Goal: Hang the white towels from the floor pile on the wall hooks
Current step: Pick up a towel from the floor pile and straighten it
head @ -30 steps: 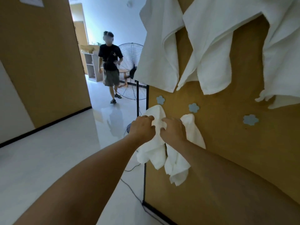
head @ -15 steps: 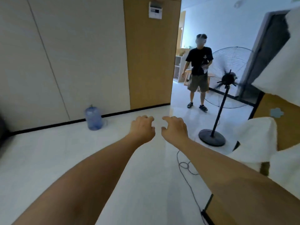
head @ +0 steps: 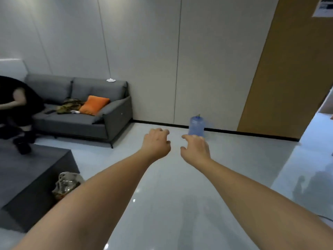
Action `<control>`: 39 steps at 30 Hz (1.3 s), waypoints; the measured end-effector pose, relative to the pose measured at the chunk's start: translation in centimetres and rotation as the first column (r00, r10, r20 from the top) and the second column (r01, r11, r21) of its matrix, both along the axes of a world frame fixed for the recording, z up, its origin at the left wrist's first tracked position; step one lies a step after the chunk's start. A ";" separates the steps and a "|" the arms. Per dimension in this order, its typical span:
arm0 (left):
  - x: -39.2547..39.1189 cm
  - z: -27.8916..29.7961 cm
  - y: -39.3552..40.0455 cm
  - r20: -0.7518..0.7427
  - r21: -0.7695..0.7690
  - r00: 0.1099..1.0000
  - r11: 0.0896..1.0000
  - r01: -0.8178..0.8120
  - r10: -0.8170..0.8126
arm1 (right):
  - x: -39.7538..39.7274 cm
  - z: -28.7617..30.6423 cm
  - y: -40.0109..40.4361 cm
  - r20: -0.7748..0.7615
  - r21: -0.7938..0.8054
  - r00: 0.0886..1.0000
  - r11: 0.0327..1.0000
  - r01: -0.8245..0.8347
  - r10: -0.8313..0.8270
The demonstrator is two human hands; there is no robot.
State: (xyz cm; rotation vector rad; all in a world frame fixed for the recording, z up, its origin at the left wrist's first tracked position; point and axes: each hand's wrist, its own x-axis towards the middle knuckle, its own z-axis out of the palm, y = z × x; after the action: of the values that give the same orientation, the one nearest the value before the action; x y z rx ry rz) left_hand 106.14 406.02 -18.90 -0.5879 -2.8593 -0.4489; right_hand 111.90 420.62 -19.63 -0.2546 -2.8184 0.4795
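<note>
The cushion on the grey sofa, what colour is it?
Orange. The cushion shows clearly in the head view, leaning at the sofa's right end.

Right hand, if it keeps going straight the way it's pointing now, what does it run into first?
Probably the blue water jug standing on the floor by the wall. The right hand holds nothing, and its fingers overlap the jug's base in the picture, though the jug looks farther off; depth is unclear.

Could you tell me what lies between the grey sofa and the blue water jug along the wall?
Only bare floor and black skirting between sofa and jug, in the head view.
</note>
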 end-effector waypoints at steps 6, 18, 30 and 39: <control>-2.5 -1.0 -16.9 0.020 0.001 0.966 0.966 -0.258 0.258 | -6.7 -0.8 -16.0 0.030 0.015 0.967 0.967 -0.253 0.252; -1.1 -4.5 -47.3 0.089 -0.035 0.662 0.667 -0.744 0.744 | -14.2 -3.6 -48.3 0.080 0.010 0.660 0.662 -0.750 0.747; 1.1 -6.3 -70.9 0.158 -0.080 0.228 0.243 -0.967 0.961 | -17.9 -6.7 -76.5 0.160 -0.085 0.264 0.279 -0.956 0.951; 7.7 -10.0 -82.3 0.231 -0.082 0.012 0.032 -0.996 0.973 | -13.1 -10.5 -91.8 0.226 -0.130 0.025 0.055 -0.990 0.974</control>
State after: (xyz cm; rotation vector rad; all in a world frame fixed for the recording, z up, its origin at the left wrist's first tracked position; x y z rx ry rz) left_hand 113.81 323.70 -28.88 1.6513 -2.4734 -0.3435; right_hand 98.79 328.85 -30.09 2.0312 -2.6877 0.5831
